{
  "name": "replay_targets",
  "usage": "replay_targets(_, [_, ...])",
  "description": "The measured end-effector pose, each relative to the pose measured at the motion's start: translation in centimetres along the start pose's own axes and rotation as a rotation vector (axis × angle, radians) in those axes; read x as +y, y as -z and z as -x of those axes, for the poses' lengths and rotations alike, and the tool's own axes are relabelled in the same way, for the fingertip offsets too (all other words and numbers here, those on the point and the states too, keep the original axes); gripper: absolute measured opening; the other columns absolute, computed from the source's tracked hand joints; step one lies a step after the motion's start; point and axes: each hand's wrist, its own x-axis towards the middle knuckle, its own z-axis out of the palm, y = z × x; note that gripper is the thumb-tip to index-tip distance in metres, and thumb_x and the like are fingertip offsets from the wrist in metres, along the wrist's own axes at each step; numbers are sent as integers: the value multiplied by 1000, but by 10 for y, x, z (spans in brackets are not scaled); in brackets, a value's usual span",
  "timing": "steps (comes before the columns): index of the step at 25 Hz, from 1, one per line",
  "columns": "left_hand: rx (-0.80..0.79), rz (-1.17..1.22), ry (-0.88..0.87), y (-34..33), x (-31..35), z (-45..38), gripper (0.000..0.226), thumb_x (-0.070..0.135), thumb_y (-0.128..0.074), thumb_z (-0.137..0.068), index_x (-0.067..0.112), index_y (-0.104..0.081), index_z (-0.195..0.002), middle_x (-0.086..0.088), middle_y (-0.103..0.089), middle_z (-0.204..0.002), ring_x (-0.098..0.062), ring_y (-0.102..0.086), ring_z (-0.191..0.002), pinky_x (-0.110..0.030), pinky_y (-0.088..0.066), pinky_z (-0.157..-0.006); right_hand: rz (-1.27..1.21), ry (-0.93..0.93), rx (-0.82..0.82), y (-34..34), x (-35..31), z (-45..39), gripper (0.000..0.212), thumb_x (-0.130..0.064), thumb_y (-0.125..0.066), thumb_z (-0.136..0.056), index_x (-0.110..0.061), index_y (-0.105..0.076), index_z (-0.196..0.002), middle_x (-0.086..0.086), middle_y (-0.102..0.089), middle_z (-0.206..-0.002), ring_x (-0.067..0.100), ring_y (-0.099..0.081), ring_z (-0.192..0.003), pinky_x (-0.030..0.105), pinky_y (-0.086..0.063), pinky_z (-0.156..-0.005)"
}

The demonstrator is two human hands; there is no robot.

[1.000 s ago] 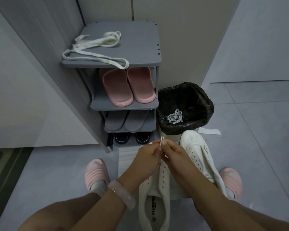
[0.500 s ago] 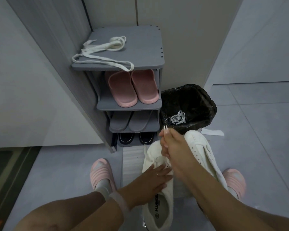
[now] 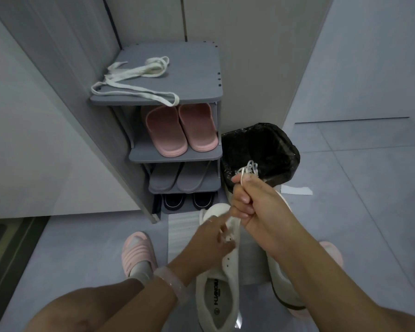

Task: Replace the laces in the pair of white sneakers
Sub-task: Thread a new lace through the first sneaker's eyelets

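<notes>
A white sneaker [image 3: 219,293] lies toe-away on the floor between my feet, its eyelets bare near the tongue. My left hand [image 3: 210,238] rests on its upper with fingers spread. My right hand [image 3: 252,202] is raised above the toe and grips a thin white lace [image 3: 242,175] that runs down to the shoe. The second white sneaker [image 3: 277,279] lies to the right, mostly hidden under my right forearm. A bundle of flat white laces [image 3: 139,77] lies on top of the grey shoe rack [image 3: 194,75].
A bin with a black bag [image 3: 276,144] stands right of the rack and holds a crumpled white lace [image 3: 250,167]. Pink slippers [image 3: 180,128], grey slippers and dark shoes fill the rack's shelves. A paper scrap [image 3: 296,190] lies on the tiled floor.
My left hand has let go of the lace and dropped onto the sneaker's upper. My right hand has pulled the lace upward and toward the bin.
</notes>
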Motion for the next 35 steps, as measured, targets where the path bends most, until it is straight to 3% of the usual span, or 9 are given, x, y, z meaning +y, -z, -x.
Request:
replay_targets(4, [-164,-108,-53,5,-1,-8,18,-1,-50,-80,4,-66,-83,9,-46,-82,-11,-51,-78,-20,-42,-71,-24,104,43,10,-12,-5,27,-15,-30,-101,-8,-52,-88,-4,-35,-49,4,-26,-39,18,-24,-43])
replay_targets(7, [-71,-136,-31,26,2,-13,8,7,-57,-84,8,-59,-77,11,-43,-70,-4,-44,-64,-11,-34,-60,716,167,100,29,-15,-12,19,-21,-41,-99,-14,-58,-103,-6,-47,-65,3,-42,-54,19,-34,-54])
replay_targets(11, [74,-95,-38,37,6,-13,12,1,-58,-82,5,-68,-86,7,-51,-83,-5,-52,-73,-5,-38,-66,1265,-57,-341,41,35,-19,21,-12,-54,-88,-30,-52,-99,-12,-52,-79,-1,-47,-68,18,-39,-62])
replay_targets(17, [231,-232,15,33,3,-3,10,18,-57,-88,10,-61,-93,5,-53,-86,-10,-53,-78,-20,-40,-71,1269,48,-82,52,75,-36,32,-23,-37,-100,-11,-66,-92,-5,-57,-80,0,-47,-66,8,-35,-56])
replay_targets(22, [-365,-478,-326,3,-10,24,58,37,-24,-86,6,-58,-122,-8,-52,-132,-27,-51,-117,-35,-43,-99,1213,4,-10,52,76,-38,30,-24,-39,-99,-13,-61,-82,1,-61,-83,7,-51,-71,11,-36,-60])
replay_targets(25, [-420,-425,-265,-9,-27,25,49,21,-29,-89,-1,-54,-124,-17,-50,-134,-33,-48,-122,-43,-41,-104,1231,65,-15,36,76,-28,33,-26,-37,-100,-12,-54,-75,-4,-51,-66,0,-43,-58,6,-35,-56])
replay_targets(30, [-454,-468,-216,-17,-26,21,47,21,-27,-101,9,-21,-146,-3,-9,-157,-12,-7,-145,-24,3,-115,908,494,78,-1,17,-13,33,-20,-41,-98,-14,-51,-67,-10,-35,-48,3,-38,-43,12,-31,-47])
replay_targets(33, [-191,-122,-42,-13,-20,19,33,20,-45,-97,11,-52,-128,-5,-50,-139,5,-45,-119,-3,-25,-99,846,450,56,2,0,-10,33,-23,-40,-97,-16,-53,-67,-11,-37,-44,1,-38,-43,11,-30,-49])
replay_targets(35, [117,99,156,1,-12,9,15,15,-61,-87,18,-55,-101,-2,-67,-84,12,-55,-67,-1,-40,-64,858,380,-48,1,2,-5,33,-22,-41,-97,-17,-54,-67,-12,-38,-42,1,-37,-44,11,-29,-49])
